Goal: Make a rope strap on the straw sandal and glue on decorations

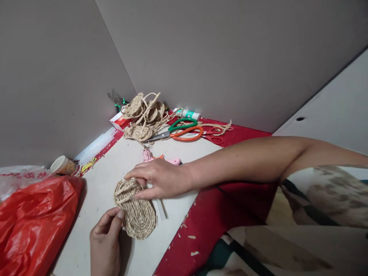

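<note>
A small straw slipper (140, 216), coiled from twisted straw rope with a raised band over its upper end, lies on a white board (94, 207). My left hand (107, 235) pinches its left edge between thumb and finger. From the right, my right hand (158, 178) reaches across and grips the banded end, thumb on one side and fingers on the other. Part of that end is hidden beneath my fingers. Just beyond my right hand sits a pink glue gun (174, 161), partly covered. Clear glue sticks (161, 209) lie beside the slipper.
Straw rope bundles (140, 132) are heaped at the back, with large scissors (169, 133) and smaller red scissors (215, 134). Pliers (119, 103) lean in the corner. A paper cup (61, 165) and red plastic bag (37, 214) are on the left. Grey walls enclose the back.
</note>
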Demonstrator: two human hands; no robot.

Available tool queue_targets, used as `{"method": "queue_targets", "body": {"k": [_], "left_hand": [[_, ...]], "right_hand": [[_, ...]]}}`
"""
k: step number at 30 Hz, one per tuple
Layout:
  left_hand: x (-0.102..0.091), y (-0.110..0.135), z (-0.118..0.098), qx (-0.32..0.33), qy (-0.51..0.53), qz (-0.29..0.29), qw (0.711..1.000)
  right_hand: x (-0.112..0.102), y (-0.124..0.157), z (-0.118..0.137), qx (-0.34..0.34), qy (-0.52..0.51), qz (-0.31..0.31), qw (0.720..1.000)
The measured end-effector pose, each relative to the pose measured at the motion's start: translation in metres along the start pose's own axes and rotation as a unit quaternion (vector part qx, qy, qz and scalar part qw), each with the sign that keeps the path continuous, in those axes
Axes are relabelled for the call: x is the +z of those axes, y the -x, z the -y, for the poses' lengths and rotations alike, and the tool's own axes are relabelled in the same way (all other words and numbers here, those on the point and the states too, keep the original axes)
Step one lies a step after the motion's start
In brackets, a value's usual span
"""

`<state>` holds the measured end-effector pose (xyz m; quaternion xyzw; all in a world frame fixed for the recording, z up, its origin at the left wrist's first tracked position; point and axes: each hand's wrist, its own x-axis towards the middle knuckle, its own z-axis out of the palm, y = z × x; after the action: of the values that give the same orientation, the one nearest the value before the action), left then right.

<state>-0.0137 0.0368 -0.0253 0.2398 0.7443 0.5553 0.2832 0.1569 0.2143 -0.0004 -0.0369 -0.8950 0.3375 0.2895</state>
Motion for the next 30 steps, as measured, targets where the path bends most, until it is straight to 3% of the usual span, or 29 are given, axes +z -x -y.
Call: {"method": "queue_targets", "body": {"k": [5,12,16,20,24,27,30], "left_hand": [[0.002,0.004,0.001,-0.001,-0.004,0.006,1.000],[0.000,0.005,0.002,0.000,-0.011,0.012,1.000],[-0.001,0.004,0.005,0.008,-0.009,0.017,1.000],[-0.001,0.000,0.005,0.017,-0.009,0.035,0.999],[0.000,0.002,0.004,0.020,-0.025,0.052,0.998],[0.005,0.010,0.003,0.007,-0.054,0.060,0.997],[0.011,0.014,0.001,-0.011,-0.062,0.051,0.997]], "right_hand": [[0.004,0.000,0.001,-0.030,0.097,0.047,0.994],[0.002,0.000,0.000,-0.026,0.130,0.056,0.990],[0.006,0.002,-0.004,-0.057,0.114,0.018,0.992],[0.006,0.004,-0.007,-0.084,0.081,-0.061,0.991],[0.002,0.008,0.000,-0.148,0.045,-0.119,0.981],[0.001,0.015,0.009,-0.170,0.038,-0.124,0.977],[-0.002,0.018,0.019,-0.153,0.028,-0.089,0.984]]}}
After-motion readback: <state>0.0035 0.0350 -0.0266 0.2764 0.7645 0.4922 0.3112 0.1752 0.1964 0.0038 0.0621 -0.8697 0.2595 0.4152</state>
